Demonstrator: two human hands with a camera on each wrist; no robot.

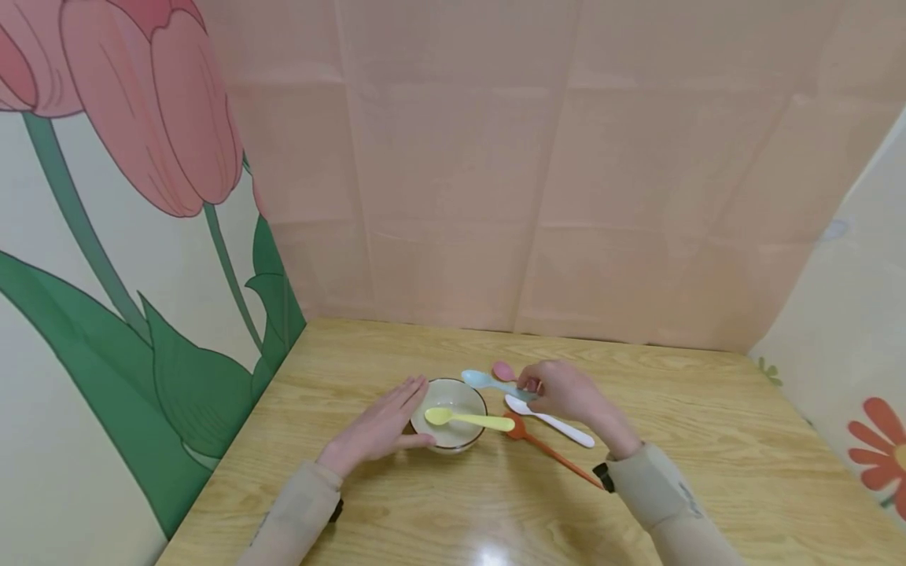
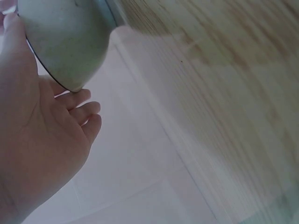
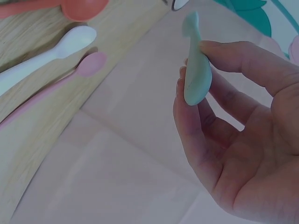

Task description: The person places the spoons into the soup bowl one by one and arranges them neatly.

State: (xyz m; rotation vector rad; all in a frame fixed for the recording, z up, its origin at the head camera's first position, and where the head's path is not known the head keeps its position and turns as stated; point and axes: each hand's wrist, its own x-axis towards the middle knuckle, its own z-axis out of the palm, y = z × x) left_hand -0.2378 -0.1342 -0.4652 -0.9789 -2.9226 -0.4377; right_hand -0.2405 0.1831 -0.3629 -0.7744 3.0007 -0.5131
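A pale bowl point(image 1: 447, 449) with a dark rim stands on the table, a yellow spoon point(image 1: 488, 422) lying across it with its handle over the right rim. My left hand point(image 1: 378, 420) holds the bowl's left side, thumb at the near rim and fingers at the far rim. In the left wrist view, those fingers point(image 2: 84, 112) bend at the bowl's edge. Between thumb and fingers, my right hand point(image 1: 566, 391) pinches the handle of a light blue spoon point(image 1: 481, 380). That spoon points left, its bowl end close to the bowl's far right rim; the right wrist view shows it above the table.
A white spoon point(image 1: 566, 430) and an orange long-handled spoon point(image 1: 555, 456) lie right of the bowl. Behind the light blue spoon is a pink spoon point(image 1: 503, 370), partly hidden by my right hand. A pink sheet point(image 1: 453, 196) hangs along the back edge of the wooden table point(image 1: 396, 511).
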